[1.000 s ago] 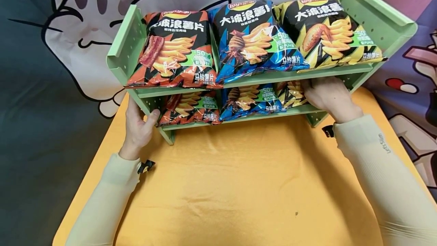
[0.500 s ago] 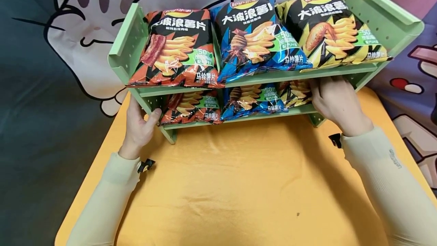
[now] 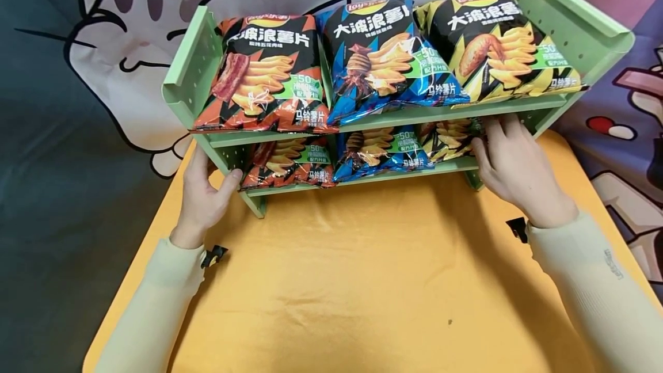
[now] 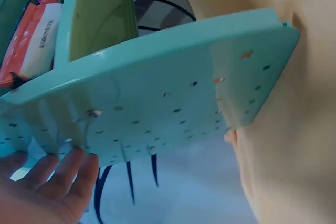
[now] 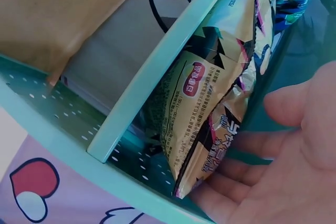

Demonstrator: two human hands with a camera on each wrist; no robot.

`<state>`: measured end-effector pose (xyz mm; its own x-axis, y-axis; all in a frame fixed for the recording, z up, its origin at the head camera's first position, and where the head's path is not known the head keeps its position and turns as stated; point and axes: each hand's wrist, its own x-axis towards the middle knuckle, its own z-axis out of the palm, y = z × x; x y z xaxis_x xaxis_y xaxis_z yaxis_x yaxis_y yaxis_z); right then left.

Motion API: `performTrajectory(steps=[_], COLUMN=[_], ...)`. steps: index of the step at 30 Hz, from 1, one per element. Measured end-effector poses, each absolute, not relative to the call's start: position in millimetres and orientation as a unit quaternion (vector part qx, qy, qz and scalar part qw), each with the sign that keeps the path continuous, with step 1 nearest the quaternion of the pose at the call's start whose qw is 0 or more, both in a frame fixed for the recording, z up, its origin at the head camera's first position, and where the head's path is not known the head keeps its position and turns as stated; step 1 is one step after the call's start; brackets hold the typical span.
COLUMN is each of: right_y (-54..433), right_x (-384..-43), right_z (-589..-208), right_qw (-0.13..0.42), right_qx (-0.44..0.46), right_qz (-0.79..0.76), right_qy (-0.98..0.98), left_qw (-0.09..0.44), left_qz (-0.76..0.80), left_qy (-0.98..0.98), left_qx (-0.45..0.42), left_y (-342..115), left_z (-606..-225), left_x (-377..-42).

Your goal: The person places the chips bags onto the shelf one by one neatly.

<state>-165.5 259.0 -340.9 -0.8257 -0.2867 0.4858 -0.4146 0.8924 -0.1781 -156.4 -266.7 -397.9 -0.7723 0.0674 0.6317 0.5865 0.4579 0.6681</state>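
A pale green two-tier shelf (image 3: 279, 138) holds several crisp bags. My left hand (image 3: 204, 197) is at its left end, thumb at the front edge of the side panel. In the left wrist view, the straight fingers (image 4: 68, 174) touch the perforated outer face. My right hand (image 3: 518, 171) reaches into the lower tier's right end, beside the yellow-and-black crisp bag (image 3: 448, 140). The right wrist view shows its fingers (image 5: 231, 187) extended against the end of that bag (image 5: 215, 108), thumb apart. A red bag (image 3: 290, 163) and a blue bag (image 3: 383, 154) share this tier.
On the upper tier lie a red bag (image 3: 269, 73), a blue bag (image 3: 385, 59) and a yellow bag (image 3: 497, 48), side by side. The shelf stands toward the back of the yellow-covered table (image 3: 331, 281). A cartoon-printed cloth (image 3: 119, 73) hangs close behind.
My right hand has drawn back to the right, uncovering more of the lower yellow bag. The left hand has shifted slightly left. The shelf keeps its place.
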Motion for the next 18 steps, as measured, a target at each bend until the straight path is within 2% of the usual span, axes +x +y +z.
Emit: performTrajectory(steps=[5,10,14,16,18], right_y=[261,262,261,259,257], right_x=[-154,-144,-138,-136,-133], right_z=[-344,-348,-349,-349,-349], right_qw=[0.237,0.219,0.191,0.18,0.175], right_qx=[0.213,0.228,0.217,0.214,0.214], right_qz=[0.136,0.132,0.133,0.135,0.136], right_qy=[-0.938,-0.939,-0.948,-0.95,-0.951], left_qw=[0.302,0.393,0.475,0.493,0.488], left_qz=[-0.424,-0.387,-0.348,-0.322,-0.297], left_qy=[-0.834,-0.818,-0.784,-0.777,-0.782], left_qx=[-0.181,-0.165,-0.195,-0.222,-0.251], left_y=[-267,-259,-244,-235,-224], left_z=[-392,-389,-388,-387,-385], left_x=[-144,-129,-118,-113,-109])
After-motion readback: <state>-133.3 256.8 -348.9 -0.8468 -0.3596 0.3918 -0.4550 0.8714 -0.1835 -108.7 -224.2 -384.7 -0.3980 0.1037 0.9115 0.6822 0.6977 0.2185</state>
